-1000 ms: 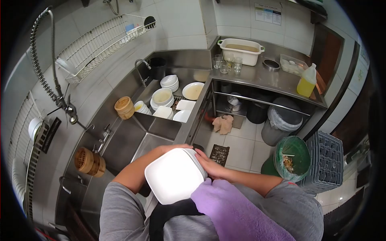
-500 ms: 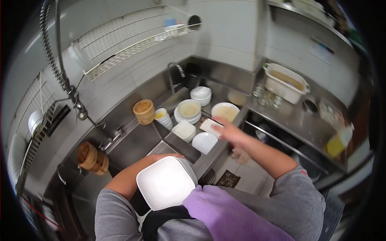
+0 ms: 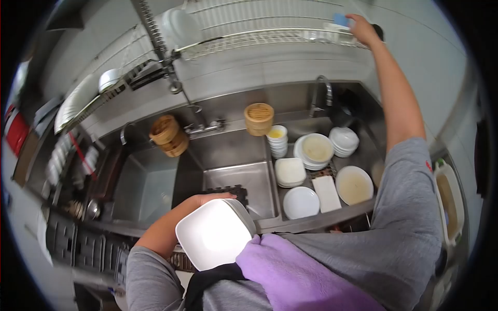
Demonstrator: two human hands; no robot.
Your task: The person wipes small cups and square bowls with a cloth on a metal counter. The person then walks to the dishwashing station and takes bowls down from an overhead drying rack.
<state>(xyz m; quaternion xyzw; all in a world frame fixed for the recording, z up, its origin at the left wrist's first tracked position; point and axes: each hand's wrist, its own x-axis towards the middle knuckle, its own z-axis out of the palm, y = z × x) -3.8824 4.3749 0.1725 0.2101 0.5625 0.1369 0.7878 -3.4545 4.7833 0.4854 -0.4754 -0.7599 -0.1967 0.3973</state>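
My left hand (image 3: 217, 197) is closed around the far side of white square bowls (image 3: 213, 234), nested together and tilted against my body, their insides facing up at me. Most of its fingers are hidden behind them. High at the upper right, my right hand (image 3: 364, 31) reaches to the wire shelf (image 3: 270, 37). Its extended fingers are at a blue item (image 3: 341, 20) in or behind a small white container (image 3: 336, 29); whether they grip it is unclear. A purple cloth (image 3: 301, 269) hangs across my front, right beside the bowls.
Stacked dishes stand on the right-hand drainboard: round plates (image 3: 301, 203), square dishes (image 3: 290, 171) and small cups (image 3: 278, 142). Bamboo steamers (image 3: 259, 119) sit on the sink divider and at the left sink (image 3: 142, 184). A spray hose (image 3: 151, 36) hangs overhead; a faucet (image 3: 322, 96) rises behind.
My view has swung right-to-left across the sinks. My right hand has gone from above the dishes up to the wire shelf. The bowls stay held against my body.
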